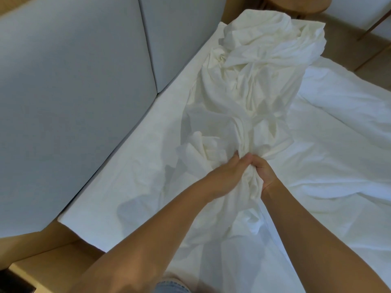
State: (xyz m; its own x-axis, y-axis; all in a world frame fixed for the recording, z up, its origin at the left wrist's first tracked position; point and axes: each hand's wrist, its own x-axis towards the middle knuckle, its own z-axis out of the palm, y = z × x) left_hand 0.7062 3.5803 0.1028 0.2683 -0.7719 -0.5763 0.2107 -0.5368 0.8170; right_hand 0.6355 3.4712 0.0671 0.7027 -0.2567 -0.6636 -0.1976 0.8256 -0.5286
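A crumpled white sheet (254, 81) lies in a long bunched heap along the bed, running from the far end toward me. My left hand (226, 174) and my right hand (263, 172) meet at the near part of the heap. Both grip a gathered bunch of the sheet's cloth between them, fingers curled into the folds. The cloth hides most of the fingertips. Under the heap a flatter white bed covering (338, 166) spreads out to the right.
A grey padded headboard (74, 81) stands along the left of the white mattress (127, 176). A wooden bedside surface (53, 261) sits at the lower left with a dark object (14, 282) on its corner. Wooden furniture (296, 3) stands beyond the bed's far end.
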